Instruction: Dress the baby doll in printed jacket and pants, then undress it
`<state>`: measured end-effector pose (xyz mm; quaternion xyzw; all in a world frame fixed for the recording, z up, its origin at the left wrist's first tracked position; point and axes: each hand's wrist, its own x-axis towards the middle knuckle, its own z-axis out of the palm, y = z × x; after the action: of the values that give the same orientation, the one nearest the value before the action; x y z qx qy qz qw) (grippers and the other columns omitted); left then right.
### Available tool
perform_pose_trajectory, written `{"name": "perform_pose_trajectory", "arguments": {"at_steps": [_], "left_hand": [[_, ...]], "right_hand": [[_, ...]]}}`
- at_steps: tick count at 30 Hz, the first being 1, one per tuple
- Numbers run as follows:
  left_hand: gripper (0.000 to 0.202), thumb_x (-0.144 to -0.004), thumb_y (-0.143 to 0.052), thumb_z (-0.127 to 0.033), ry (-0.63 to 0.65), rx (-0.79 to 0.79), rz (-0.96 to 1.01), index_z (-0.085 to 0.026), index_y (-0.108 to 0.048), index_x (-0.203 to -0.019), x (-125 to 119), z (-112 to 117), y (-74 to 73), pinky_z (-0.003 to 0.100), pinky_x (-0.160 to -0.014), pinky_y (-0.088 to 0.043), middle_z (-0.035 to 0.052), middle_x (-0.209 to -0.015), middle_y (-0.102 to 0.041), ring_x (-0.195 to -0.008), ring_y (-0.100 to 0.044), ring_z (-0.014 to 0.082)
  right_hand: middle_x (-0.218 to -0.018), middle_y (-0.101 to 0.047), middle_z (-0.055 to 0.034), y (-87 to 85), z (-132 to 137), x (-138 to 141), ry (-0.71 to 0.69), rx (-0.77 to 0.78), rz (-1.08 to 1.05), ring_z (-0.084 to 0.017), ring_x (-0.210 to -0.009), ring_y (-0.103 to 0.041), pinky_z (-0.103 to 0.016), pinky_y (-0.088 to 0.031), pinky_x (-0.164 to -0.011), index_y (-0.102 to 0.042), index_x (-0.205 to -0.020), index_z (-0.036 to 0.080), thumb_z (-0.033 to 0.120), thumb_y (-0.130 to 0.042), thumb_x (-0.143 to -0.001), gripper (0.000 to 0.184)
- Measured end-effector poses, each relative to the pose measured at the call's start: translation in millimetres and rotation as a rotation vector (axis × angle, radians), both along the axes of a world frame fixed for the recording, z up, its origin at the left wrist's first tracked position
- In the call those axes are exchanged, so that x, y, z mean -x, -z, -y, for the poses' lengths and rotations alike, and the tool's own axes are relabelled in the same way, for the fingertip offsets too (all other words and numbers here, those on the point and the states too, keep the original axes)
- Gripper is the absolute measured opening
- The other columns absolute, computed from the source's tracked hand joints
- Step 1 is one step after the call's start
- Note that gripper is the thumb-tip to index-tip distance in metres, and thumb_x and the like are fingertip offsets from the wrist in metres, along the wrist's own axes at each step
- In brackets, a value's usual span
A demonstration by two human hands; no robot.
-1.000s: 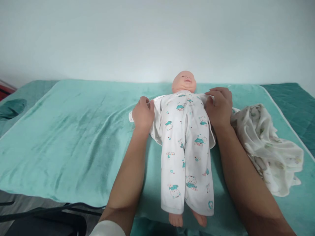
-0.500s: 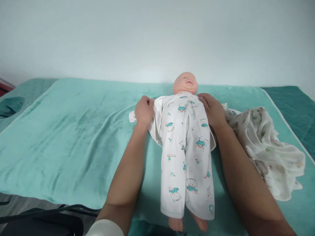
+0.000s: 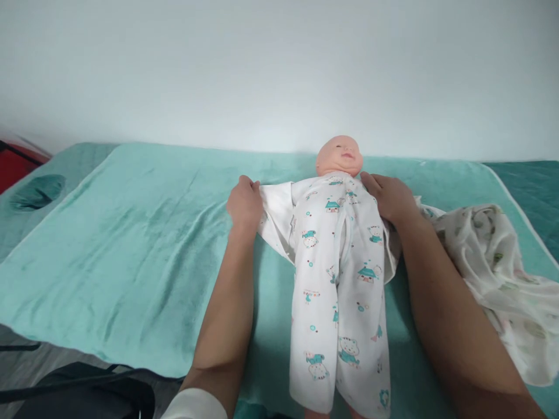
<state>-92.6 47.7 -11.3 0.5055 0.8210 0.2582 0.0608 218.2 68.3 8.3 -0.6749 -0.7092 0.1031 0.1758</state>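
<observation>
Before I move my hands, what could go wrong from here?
Your left hand holds the white sleeve out to the side, so a hard tug might pull the doll askew. Your right hand is at the doll's other shoulder, where it could catch the printed garment and shift it. The crumpled cloth lies close by your right forearm, which might brush and drag it.

A plain, pale wall (image 3: 262,70), softly lit and brightest low near the middle, stood behind a bed (image 3: 82,160) spread with a mint-green cover (image 3: 144,244). At lower left, grey floor (image 3: 13,369) showed around a dark object (image 3: 87,398).
</observation>
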Motion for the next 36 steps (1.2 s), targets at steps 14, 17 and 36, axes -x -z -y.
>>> {"name": "perform_pose_trajectory", "arguments": {"at_steps": [14,17,36], "left_hand": [[0.035,-0.1,-0.047,-0.031,0.642,-0.287,-0.089,-0.026,-0.062,-0.131,-38,18,-2.8,0.039,-0.103,-0.047,0.0052,-0.131,-0.068,-0.12,-0.06,0.0237],[0.044,-0.1,-0.042,-0.027,0.698,-0.214,-0.119,-0.029,-0.06,-0.14,-43,22,0.3,0.041,-0.106,-0.045,0.0028,-0.139,-0.066,-0.127,-0.058,0.0251],[0.041,-0.092,-0.046,-0.022,0.36,-0.133,-0.077,-0.027,-0.067,-0.126,-28,26,12.7,0.038,-0.097,-0.047,0.0051,-0.128,-0.072,-0.119,-0.065,0.0261]], "right_hand": [[-0.104,-0.071,-0.0102,-15.6,34,25,-0.058,-0.621,-0.357,-0.024,-0.101,-0.065,-0.04,-0.049,-0.091,-0.066,-0.096,0.022,0.035,-0.041,-0.1,0.029],[-0.115,-0.071,-0.0112,-33.0,47,57,-0.247,-0.455,-0.304,-0.025,-0.11,-0.064,-0.039,-0.049,-0.095,-0.065,-0.107,0.02,0.029,-0.046,-0.098,0.023],[-0.128,-0.063,-0.0177,-54.5,28,128,-0.494,0.057,0.551,-0.033,-0.119,-0.057,-0.042,-0.045,-0.093,-0.06,-0.126,0.012,0.033,-0.058,-0.09,0.041]]}}
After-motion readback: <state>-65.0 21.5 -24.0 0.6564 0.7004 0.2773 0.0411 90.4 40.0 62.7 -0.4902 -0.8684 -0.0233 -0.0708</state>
